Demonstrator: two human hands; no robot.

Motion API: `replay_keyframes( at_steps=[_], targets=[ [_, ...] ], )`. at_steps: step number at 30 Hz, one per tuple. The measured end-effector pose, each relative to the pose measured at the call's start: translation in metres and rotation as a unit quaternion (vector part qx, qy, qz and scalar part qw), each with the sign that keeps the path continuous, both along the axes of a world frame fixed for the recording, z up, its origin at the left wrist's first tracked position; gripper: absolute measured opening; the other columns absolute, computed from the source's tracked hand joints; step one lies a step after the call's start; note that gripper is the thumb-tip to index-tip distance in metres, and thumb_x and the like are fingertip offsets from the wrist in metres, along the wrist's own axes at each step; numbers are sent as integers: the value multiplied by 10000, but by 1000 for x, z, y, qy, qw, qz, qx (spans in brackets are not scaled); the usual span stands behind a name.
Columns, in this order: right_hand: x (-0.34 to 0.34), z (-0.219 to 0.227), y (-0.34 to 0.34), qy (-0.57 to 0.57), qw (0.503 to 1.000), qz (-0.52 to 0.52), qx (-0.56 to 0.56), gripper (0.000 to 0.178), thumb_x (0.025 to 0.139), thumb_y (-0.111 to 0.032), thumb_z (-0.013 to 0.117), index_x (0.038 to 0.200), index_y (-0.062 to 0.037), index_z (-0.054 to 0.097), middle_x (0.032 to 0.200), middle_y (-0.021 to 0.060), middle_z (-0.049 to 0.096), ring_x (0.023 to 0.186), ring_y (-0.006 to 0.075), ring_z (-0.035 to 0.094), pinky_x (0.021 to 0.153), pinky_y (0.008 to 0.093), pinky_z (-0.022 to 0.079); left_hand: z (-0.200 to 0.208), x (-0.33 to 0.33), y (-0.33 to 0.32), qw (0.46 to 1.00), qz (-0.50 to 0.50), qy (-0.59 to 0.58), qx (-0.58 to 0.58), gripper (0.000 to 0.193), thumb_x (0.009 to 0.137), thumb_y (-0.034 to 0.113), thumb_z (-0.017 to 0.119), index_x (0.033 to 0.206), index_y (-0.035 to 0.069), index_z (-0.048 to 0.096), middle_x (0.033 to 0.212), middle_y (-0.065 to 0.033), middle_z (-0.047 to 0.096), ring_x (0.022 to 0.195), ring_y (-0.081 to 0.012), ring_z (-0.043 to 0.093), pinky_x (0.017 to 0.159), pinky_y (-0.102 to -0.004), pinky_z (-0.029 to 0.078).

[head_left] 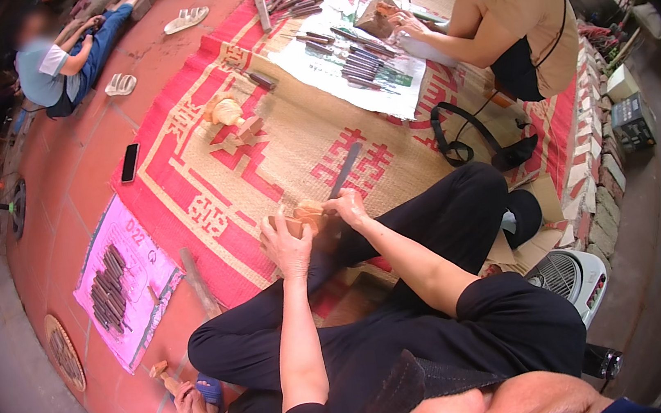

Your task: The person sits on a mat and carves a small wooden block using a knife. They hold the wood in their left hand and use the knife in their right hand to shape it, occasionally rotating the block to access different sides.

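Head view: the person sits cross-legged on a red and straw-coloured mat (295, 120), both hands close together above the lap but not touching each other. The left hand (289, 244) is clamped on a carved wooden piece (308, 209), which lies between the two hands. Just right of that piece, the right hand (349, 207) is closed on a long flat tool (346, 167) that points away from the person; how the fingers wrap it is partly hidden. Beyond the left hand, a pale carved figure (225, 112) lies on the mat, with a dark-handled tool (261, 80) near it. Farther out beyond both hands, a white sheet (304, 68) bears rows of slim tools (363, 69), and beside it a co-worker (531, 25) handles a brown piece of wood (378, 12). Left of the left hand are a wooden stick (199, 282), a pink sheet (148, 266) carrying a row of dark tools (108, 291), and a black phone (129, 163) at the mat's edge. To the right of the right hand, a black strap (460, 116) loops over the mat; nearer the person on that side stands a fan (562, 277).
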State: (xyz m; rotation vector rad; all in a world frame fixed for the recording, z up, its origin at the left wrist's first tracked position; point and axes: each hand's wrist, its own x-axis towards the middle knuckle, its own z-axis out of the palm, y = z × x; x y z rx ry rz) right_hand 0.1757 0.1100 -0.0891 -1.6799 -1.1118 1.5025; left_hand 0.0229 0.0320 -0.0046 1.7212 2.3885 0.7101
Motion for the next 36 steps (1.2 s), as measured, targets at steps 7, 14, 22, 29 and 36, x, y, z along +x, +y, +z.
replay_keyframes(
  at_steps=[7, 14, 22, 29, 36],
  targets=[
    [2, -8, 1, 17, 1000, -13, 4, 140, 708, -131, 718, 738, -9, 654, 684, 93, 677, 606, 146, 643, 545, 257, 493, -2, 0, 0, 1000, 1, 3, 19, 636, 671, 311, 716, 1258, 188, 504, 1215, -167, 451, 1089, -374, 484, 872, -514, 411],
    [6, -9, 8, 8, 999, -18, -31, 173, 703, -159, 731, 774, -13, 672, 712, 78, 685, 618, 141, 644, 557, 273, 485, 0, -1, -1, 1000, 4, 3, -1, 663, 662, 295, 735, 1273, 201, 495, 1229, -159, 444, 1106, -370, 478, 886, -505, 415],
    [-1, -12, 1, -32, 997, 53, 34, 190, 699, -169, 723, 808, -18, 682, 671, 64, 672, 608, 127, 627, 554, 273, 479, 0, 0, -1, 1000, 9, -1, -2, 666, 660, 296, 737, 1275, 205, 496, 1237, -150, 445, 1113, -361, 474, 889, -505, 407],
    [1, -1, 4, 48, 999, -26, -3, 141, 712, -125, 702, 760, 0, 657, 671, 77, 672, 607, 142, 639, 546, 265, 493, 2, 0, -2, 1000, 16, -1, -12, 663, 658, 301, 734, 1270, 202, 501, 1244, -151, 443, 1117, -358, 472, 891, -506, 404],
    [-2, -2, 5, -12, 999, 33, -9, 169, 702, -157, 711, 788, -13, 692, 681, 82, 685, 603, 162, 650, 561, 279, 515, 2, 1, -1, 1000, 15, 0, -7, 658, 658, 304, 728, 1267, 203, 501, 1240, -149, 445, 1115, -359, 473, 891, -504, 406]
  ],
)
